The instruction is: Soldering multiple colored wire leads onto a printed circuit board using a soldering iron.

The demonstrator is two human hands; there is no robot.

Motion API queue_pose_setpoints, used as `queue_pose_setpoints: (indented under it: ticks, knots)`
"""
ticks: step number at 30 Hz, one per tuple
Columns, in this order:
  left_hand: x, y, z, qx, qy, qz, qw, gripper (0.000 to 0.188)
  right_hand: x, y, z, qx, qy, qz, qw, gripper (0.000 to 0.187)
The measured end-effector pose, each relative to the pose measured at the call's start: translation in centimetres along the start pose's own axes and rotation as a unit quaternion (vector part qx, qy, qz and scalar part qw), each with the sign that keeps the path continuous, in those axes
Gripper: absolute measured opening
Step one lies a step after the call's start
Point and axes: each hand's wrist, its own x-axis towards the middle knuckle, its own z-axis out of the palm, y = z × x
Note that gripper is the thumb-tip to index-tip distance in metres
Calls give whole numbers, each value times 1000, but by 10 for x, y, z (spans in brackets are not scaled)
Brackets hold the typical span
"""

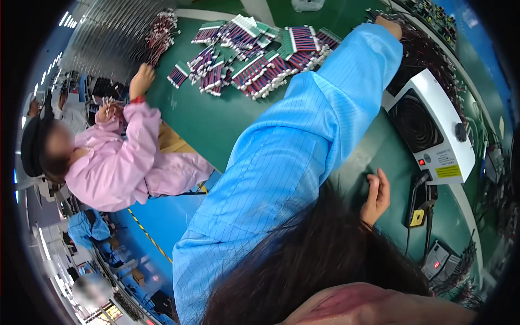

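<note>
My left arm, in a blue striped sleeve (287, 146), stretches across the green table to the far right. At its end, my left hand (389, 27) reaches to a heap of dark wires (425, 59); its fingers are mostly hidden. Nearer, my right hand (376, 199) hovers or rests over the table with fingers apart, holding nothing visible. Beside it stands a white box-shaped blower (441, 130) with a round dark grille and a lit red switch. Left of my sleeve lie piles of green circuit boards with red and dark wires and white connectors (257, 73).
A co-worker in a pink smock (116, 157) sits at the left, one hand by a wire bundle (162, 35). Black cords and a plug (420, 179) run below the blower. A small box with a red display (441, 262) stands at the lower right, near more wires.
</note>
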Motion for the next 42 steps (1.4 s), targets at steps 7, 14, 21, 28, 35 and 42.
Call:
queue_pose_setpoints:
  ticks: [7, 14, 21, 28, 35, 42]
  knots:
    - [-97, 11, -41, -221, 11, 49, 974, 25, -4, 2, 2, -28, -16, -27, 999, 33]
    - [-314, 41, -233, -377, -356, 165, 839, 12, 0, 10, 1, -28, -37, -69, 997, 32]
    - [-405, 64, -342, -297, -275, 533, 744, 11, -5, 14, 3, -59, -26, -86, 994, 26]
    - [-434, 66, -332, -212, -271, 599, 723, 10, -20, 16, -4, -83, -26, -106, 990, 27]
    - [-465, 76, -314, -161, -306, 620, 704, 10, -8, 23, 11, -54, -49, -119, 990, 27]
    - [-484, 65, -309, -66, -157, 623, 763, 12, -6, 28, -13, -66, -26, -118, 990, 28]
